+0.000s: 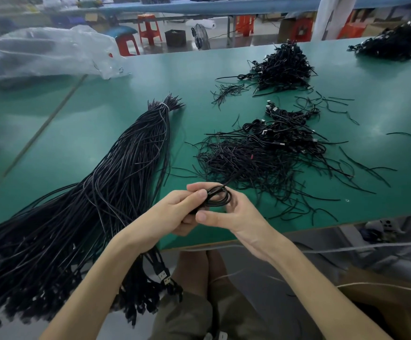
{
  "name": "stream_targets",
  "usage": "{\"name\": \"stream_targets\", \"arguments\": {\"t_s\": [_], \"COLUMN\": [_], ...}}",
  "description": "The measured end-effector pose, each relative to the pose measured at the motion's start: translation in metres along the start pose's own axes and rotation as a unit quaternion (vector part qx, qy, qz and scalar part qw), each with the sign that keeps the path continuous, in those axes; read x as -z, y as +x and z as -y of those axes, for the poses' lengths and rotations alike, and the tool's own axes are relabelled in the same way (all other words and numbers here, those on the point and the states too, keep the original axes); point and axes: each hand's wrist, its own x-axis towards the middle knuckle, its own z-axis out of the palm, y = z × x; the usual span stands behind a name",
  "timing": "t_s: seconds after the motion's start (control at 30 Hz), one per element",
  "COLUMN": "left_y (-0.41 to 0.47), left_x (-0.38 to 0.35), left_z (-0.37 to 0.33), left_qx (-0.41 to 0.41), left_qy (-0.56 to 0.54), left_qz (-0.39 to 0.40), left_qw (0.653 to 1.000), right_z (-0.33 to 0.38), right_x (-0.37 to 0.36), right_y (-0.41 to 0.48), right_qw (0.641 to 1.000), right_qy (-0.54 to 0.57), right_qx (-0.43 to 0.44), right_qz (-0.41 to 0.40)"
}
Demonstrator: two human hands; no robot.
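Clear plastic bag (pixel 47 50) at far-left of green table (pixel 101 119), orange stools (pixel 149 28) + floor fan (pixel 200 36) in bkgd

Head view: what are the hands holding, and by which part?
Both hold one coiled black cable: the left hand pinches the loop's left side, and the right hand holds its right side.

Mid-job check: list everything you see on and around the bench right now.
coiled cable: one, black, above the table's near edge
long cable bundle: one, black, white tie at far end, left side
loose short wires: one heap, black, centre
piles of coiled cables: three, black, right and far right
plastic bag: one, clear, far left
table: one, green
stools: several, orange-red, floor behind
left hand, right hand: two, bare, gripping the coiled cable
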Motion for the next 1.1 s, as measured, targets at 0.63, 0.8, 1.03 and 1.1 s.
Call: {"name": "stream_targets", "arguments": {"t_s": [0.63,0.8,1.03,1.1], "left_y": [0.009,0.009,-0.001,-0.009], "left_x": [-0.028,-0.032,-0.03,-0.025], "left_z": [0.003,0.006,0.0,-0.002], "left_qx": [0.014,0.008,0.0,-0.023], "left_qy": [-0.021,-0.011,0.108,0.19], "left_qz": [-0.232,-0.251,-0.163,-0.13], "left_qw": [0.972,0.968,0.981,0.973], "right_z": [-0.008,-0.01,-0.013,-0.012], "right_x": [-0.023,-0.025,-0.014,-0.01], "right_y": [-0.016,-0.019,-0.017,-0.018], "right_qw": [0.889,0.883,0.883,0.872], "right_qy": [-0.388,-0.392,-0.337,-0.362], "right_qx": [0.138,0.16,0.177,0.183], "right_qz": [-0.199,-0.201,-0.276,-0.275]}}
